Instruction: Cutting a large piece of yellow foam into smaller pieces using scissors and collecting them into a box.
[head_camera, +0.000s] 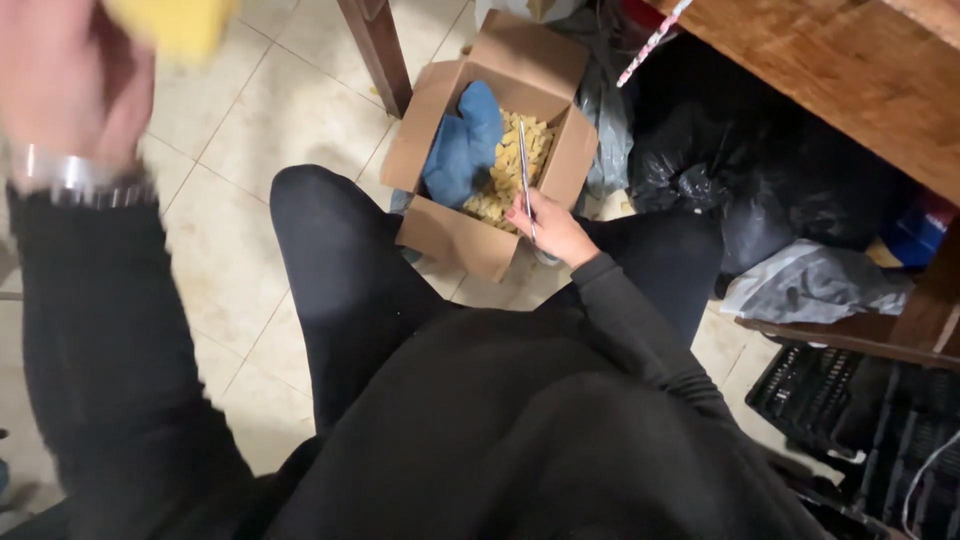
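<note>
My left hand (70, 85) is raised close to the camera at the top left, blurred, with a metal watch on the wrist; it is closed on a yellow piece (175, 22). My right hand (552, 228) reaches down to an open cardboard box (455, 240) between my knees and grips a thin metal tool (525, 175) that points into the box. The box holds several small yellow pieces (520, 150) and a blue glove (462, 145).
I sit in black clothes over a tiled floor (250, 130). A wooden table leg (380, 50) stands behind the box, a wooden tabletop (850, 70) at the right. Black bags (760, 170) and a grey bag (815, 285) lie under it; a black crate (860, 410) sits at lower right.
</note>
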